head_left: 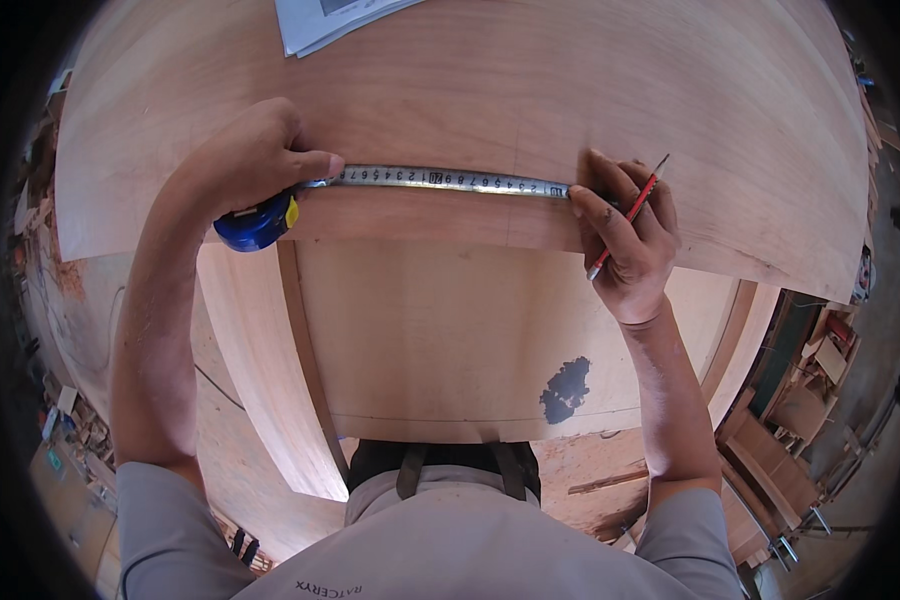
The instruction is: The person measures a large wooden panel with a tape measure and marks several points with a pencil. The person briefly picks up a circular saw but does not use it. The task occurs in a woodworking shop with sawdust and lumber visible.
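A tape measure (253,224) with a blue and yellow case is in my left hand (255,150), the thumb resting on the start of the blade. Its metal blade (450,180) runs straight to the right across a large wooden panel (420,100), near the panel's front edge. At the blade's far end my right hand (630,230) pinches the tape with thumb and fingers. A red pencil (642,203) is tucked between the fingers of that same hand, its dark point slanting up and to the right. Faint lines show on the panel beyond the blade.
White papers (340,20) lie at the panel's far side. Closer to my body is a lower pale board (440,340) with a dark patch, flanked by upright wooden sides (260,350). Wood offcuts (810,390) are piled at the right, and more scraps lie at the left.
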A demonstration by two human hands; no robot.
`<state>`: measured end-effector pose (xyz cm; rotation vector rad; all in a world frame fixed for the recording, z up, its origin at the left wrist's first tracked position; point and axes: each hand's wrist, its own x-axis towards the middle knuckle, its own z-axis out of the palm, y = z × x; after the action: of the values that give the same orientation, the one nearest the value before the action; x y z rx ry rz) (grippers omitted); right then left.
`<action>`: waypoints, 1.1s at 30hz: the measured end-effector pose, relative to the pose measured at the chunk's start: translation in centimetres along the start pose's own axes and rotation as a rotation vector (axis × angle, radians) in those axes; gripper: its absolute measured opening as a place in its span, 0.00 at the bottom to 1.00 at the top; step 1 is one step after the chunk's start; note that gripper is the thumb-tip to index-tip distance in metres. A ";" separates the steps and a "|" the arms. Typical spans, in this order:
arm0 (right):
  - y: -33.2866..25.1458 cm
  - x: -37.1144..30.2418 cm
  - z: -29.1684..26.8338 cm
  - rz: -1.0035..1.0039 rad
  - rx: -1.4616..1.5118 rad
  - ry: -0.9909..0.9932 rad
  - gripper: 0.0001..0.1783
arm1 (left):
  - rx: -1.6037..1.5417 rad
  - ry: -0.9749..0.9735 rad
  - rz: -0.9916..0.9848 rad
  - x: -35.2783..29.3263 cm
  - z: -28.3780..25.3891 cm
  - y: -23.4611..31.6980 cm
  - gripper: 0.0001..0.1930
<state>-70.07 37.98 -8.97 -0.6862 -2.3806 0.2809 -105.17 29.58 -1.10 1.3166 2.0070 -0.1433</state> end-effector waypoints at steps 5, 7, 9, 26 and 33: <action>0.0 0.0 0.0 0.003 -0.002 -0.004 0.16 | 0.009 -0.033 -0.024 0.2 -0.1 0.1 0.20; 0.0 -0.1 0.0 0.008 -0.003 -0.005 0.16 | 0.009 -0.037 -0.031 0.2 -0.1 0.1 0.19; 0.1 -0.1 0.1 0.006 -0.002 0.001 0.16 | 0.004 -0.050 -0.041 0.3 -0.2 0.1 0.19; -0.6 0.5 -0.3 0.011 -0.015 -0.050 0.15 | 0.025 -0.068 0.015 0.2 -0.8 0.4 0.19; -0.5 0.5 -0.1 0.003 0.015 -0.039 0.15 | 0.114 -0.033 0.058 -0.3 -0.3 0.5 0.20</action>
<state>-70.55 37.83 -8.46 -0.6824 -2.4121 0.3160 -104.79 29.72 -0.58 1.4334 1.9551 -0.2545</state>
